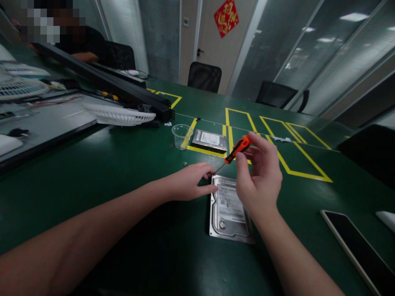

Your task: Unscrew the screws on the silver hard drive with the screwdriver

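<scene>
A silver hard drive (226,209) with a white label lies flat on the green table in front of me. My left hand (193,181) steadies its far left corner, thumb on the top plate and curled fingers at the edge. Between finger and thumb, my right hand (262,172) grips the orange and black handle of a screwdriver (237,149). The thin shaft slants down to the left, and its tip meets that same corner beside my left fingertips. Whether a screw sits under the tip is too small to tell.
Beyond stand a clear plastic cup (182,137) and a second hard drive (209,140) inside yellow tape (203,151). A tiny metal piece (184,164) lies near my left wrist. A phone (358,246) rests at right. White fan parts (120,115) occupy the left; a person sits behind.
</scene>
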The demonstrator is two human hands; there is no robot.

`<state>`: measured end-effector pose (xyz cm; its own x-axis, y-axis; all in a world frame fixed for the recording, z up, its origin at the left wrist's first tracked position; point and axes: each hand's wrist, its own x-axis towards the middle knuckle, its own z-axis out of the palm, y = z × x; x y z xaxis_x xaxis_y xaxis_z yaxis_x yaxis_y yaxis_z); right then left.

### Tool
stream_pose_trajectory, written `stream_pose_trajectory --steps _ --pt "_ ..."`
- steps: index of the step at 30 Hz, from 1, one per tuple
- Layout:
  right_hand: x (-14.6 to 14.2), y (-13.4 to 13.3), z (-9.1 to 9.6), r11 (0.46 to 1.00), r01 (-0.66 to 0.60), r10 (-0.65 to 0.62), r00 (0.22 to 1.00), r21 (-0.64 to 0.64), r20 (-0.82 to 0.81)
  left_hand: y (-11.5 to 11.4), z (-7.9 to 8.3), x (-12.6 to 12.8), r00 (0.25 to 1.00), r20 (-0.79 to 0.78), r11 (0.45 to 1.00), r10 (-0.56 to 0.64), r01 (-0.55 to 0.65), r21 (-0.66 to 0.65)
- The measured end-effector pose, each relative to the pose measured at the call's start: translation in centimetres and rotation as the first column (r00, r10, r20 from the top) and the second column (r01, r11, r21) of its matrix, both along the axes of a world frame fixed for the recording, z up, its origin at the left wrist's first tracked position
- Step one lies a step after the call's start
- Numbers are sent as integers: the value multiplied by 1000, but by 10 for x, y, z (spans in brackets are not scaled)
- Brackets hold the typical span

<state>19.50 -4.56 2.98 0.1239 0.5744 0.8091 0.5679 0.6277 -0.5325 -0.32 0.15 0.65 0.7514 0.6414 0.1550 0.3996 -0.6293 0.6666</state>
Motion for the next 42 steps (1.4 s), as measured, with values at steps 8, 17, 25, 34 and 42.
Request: stream_pose_trajectory --steps 8,17,25,34,42 --pt "-1 -1 1 1000 -29 29 999 -3 -20 -1 2 0 1000 -10 1000 5 -5 -8" --pt "0 1 1 999 28 -27 1000 28 -8 0 0 0 1000 2 1000 -3 3 3" --pt "-2 -2 1 1000 -17 17 1000 -1 -24 0 1 0 1000 -11 1000 -4 4 5" --pt "1 0 3 993 100 -104 993 62 61 0 0 0 1000 0 1000 -2 2 1" --pt "0 -2 -1 999 -34 34 999 -14 -27 0 0 1 1000 13 1000 -3 3 1"
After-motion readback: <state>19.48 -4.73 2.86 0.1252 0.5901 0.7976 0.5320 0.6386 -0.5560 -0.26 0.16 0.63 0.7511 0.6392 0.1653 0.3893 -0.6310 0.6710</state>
